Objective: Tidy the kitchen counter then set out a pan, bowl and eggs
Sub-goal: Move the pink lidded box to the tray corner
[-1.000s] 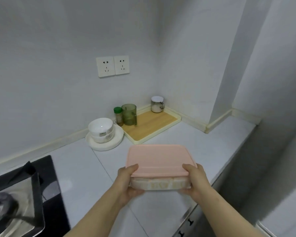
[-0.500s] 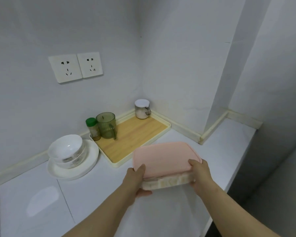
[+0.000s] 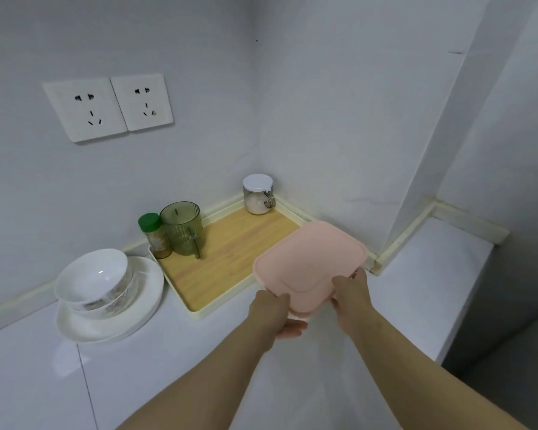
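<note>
A food container with a pink lid (image 3: 308,262) is held over the right end of the wooden tray (image 3: 227,259), tilted away from me. My left hand (image 3: 272,311) grips its near left corner, fingers underneath and thumb on the lid. Its near right edge is held by my right hand (image 3: 351,293). Two stacked white bowls (image 3: 92,280) sit on a white plate (image 3: 137,308) at the left of the counter.
On the tray stand a green-capped spice bottle (image 3: 153,234), a green ribbed cup (image 3: 182,228) and a white-lidded glass jar (image 3: 257,195) in the corner. Two wall sockets (image 3: 109,107) are above. The white counter (image 3: 416,290) runs right to a ledge.
Both hands carried the container forward and to the right, from above the bare counter to over the tray's right end. The view swung right, and the stove has left the frame.
</note>
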Demonstrator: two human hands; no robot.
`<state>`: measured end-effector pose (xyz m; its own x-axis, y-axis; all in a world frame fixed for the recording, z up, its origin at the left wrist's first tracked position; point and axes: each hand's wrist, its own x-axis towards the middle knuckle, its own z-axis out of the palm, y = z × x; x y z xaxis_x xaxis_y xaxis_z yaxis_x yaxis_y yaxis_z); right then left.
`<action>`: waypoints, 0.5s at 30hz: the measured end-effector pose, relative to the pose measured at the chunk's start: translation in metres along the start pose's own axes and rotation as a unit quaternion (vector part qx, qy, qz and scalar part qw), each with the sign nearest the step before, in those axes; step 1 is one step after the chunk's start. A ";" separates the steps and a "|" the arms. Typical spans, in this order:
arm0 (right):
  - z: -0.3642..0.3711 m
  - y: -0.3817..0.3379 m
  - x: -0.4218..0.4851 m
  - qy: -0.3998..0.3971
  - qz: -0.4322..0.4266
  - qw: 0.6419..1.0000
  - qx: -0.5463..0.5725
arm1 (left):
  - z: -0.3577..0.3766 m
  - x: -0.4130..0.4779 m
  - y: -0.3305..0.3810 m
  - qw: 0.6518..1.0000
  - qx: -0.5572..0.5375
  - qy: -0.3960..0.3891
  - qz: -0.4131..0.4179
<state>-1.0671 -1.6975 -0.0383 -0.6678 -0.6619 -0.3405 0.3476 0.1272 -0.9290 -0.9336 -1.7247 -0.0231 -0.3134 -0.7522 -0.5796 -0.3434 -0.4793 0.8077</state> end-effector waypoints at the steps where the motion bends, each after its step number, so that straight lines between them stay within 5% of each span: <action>1: 0.000 -0.001 0.002 0.001 0.000 1.000 -0.002 | 0.002 0.003 0.002 1.000 -0.003 0.000 0.003; 15: 0.004 0.005 0.016 0.040 0.011 0.996 -0.073 | -0.007 0.020 0.008 0.999 -0.019 -0.026 -0.017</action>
<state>-1.0735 -1.7099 -0.0474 -0.7137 -0.5970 -0.3663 0.2675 0.2510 -0.9303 -0.9357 -1.7464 -0.0275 -0.3476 -0.7121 -0.6101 -0.3199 -0.5215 0.7910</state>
